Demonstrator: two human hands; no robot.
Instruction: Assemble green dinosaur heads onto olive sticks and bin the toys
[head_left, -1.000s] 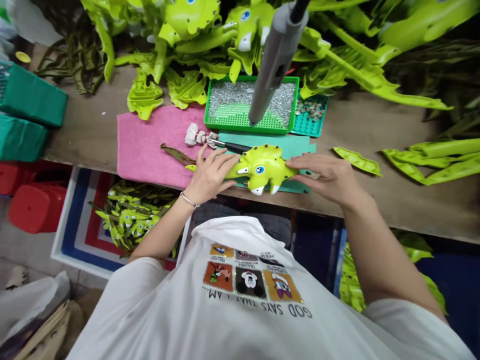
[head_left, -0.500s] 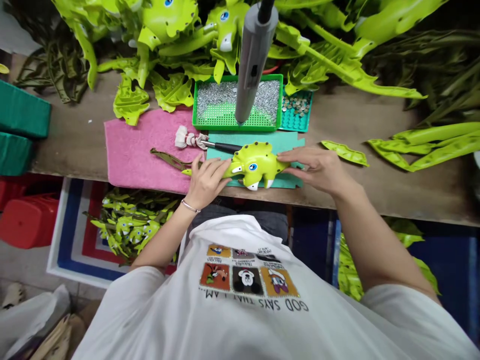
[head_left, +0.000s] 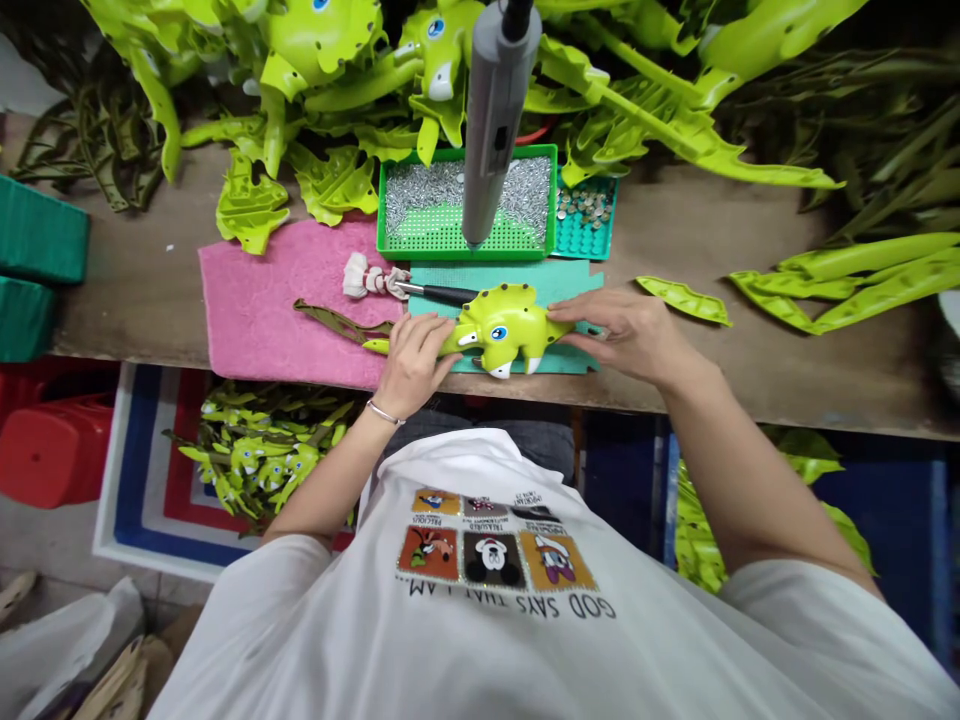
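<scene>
Fingers (head_left: 429, 335) of the left hand (head_left: 411, 362) bend loosely over the long green part at nine o'clock of the green toy (head_left: 514, 322), thumb on the near side, so that the hand is closed only partway and keeps that part under its palm. Its wrist, wearing a thin bracelet (head_left: 385, 412), comes in from eight o'clock. At three o'clock the right hand (head_left: 626, 330) lies palm down with the fingers stretched and close together; fingertips on the far side and thumb on the near side pinch the toy's end. That forearm rises from four o'clock. The toy lies between both hands at the table's (head_left: 720, 385) near edge, over the teal mat (head_left: 555, 275), its painted eye upward. A dark olive strip (head_left: 330, 318) sticks out past the left hand toward ten o'clock, over the pink cloth (head_left: 255, 300). Just beyond the toy, near eleven o'clock, the green basket (head_left: 427, 254) holds a heap of small silvery metal pieces (head_left: 412, 190), its perforated floor showing along the near side; the tip of the grey tool (head_left: 487, 140) is in front of it. Between one and two o'clock, a teal tray (head_left: 589, 243) beside the basket carries small round pieces (head_left: 589, 205) toward its far end. Below the table at eight o'clock, the striped bin (head_left: 131, 490) contains green parts with painted eyes (head_left: 270, 460) and dark strips. At four o'clock, plain green pieces (head_left: 694, 540) sit in the blue bin (head_left: 907, 530), partly hidden by the right forearm.
</scene>
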